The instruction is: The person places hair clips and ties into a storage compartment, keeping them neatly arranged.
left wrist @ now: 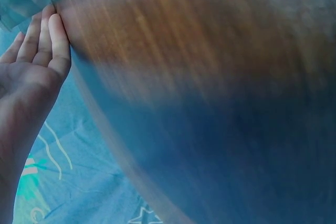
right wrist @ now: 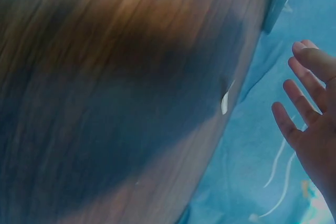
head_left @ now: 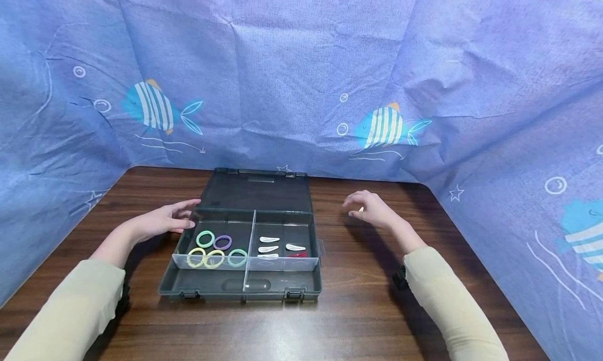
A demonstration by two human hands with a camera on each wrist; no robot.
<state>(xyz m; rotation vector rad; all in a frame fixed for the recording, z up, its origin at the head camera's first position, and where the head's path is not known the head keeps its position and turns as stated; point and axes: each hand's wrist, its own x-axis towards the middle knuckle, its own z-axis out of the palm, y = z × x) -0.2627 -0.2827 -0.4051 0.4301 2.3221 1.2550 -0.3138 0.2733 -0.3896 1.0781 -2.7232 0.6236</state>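
A dark translucent divided box lies with its lid folded back. Its left compartment holds several coil hair ties, among them a purple hair tie. Across the divider lie several white snap hair clips and a red clip. My left hand is at the box's left side, fingers extended to its edge. To the right of the box, my right hand hovers over the table with loosely bent fingers. Below it on the wood lies one white hair clip, mostly hidden by the hand in the head view.
The brown wooden table is bounded behind and at both sides by a blue fish-print cloth. Two small latches, one being the right latch, stick out from the box's front wall.
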